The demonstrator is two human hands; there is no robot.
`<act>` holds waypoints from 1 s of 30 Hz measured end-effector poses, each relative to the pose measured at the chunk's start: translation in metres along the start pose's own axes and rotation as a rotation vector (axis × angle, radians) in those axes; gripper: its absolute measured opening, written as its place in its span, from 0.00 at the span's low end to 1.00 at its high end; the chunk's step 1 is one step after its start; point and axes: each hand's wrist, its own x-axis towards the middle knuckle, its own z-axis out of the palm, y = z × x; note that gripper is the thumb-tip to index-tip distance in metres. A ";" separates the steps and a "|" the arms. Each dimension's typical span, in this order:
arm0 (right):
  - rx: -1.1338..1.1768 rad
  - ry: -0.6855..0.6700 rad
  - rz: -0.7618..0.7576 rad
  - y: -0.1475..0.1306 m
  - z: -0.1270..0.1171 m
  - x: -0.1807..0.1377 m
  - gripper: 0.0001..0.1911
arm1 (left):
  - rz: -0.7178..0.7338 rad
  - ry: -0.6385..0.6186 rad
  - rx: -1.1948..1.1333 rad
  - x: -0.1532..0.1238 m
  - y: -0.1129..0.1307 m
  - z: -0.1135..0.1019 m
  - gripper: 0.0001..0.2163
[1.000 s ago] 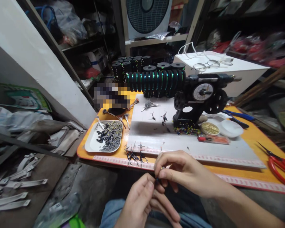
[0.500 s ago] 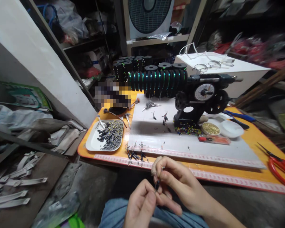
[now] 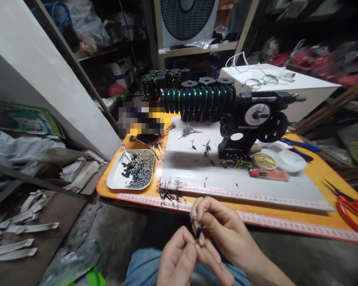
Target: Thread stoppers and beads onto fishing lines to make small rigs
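Note:
My left hand (image 3: 179, 256) and my right hand (image 3: 226, 228) meet in front of the table's near edge, over my lap. Between them is a small black tube-like piece (image 3: 198, 233) with a thin end. The left thumb and index finger pinch its lower end. At its upper end my right fingertips are pressed together, and one right finger wears a pale wrap (image 3: 193, 212). Exactly what the right fingertips grip is too small to make out. Similar black pieces with thin wires (image 3: 168, 194) lie on the table just beyond my hands.
A white tray (image 3: 115, 174) of small grey and black parts stands at left. Behind the white board (image 3: 191, 171) rises a black machine (image 3: 241, 127) with a dial. Gold bits fill a small dish (image 3: 265, 161). Red-handled scissors (image 3: 349, 210) lie at the right edge.
Both hands stay almost in place, still pinching around the small black piece. The piece has shifted very slightly, and the left hand's lower fingers have moved a little down and right.

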 end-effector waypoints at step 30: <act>0.150 0.199 0.006 0.008 0.013 -0.004 0.14 | -0.048 0.011 -0.098 -0.002 0.002 0.005 0.12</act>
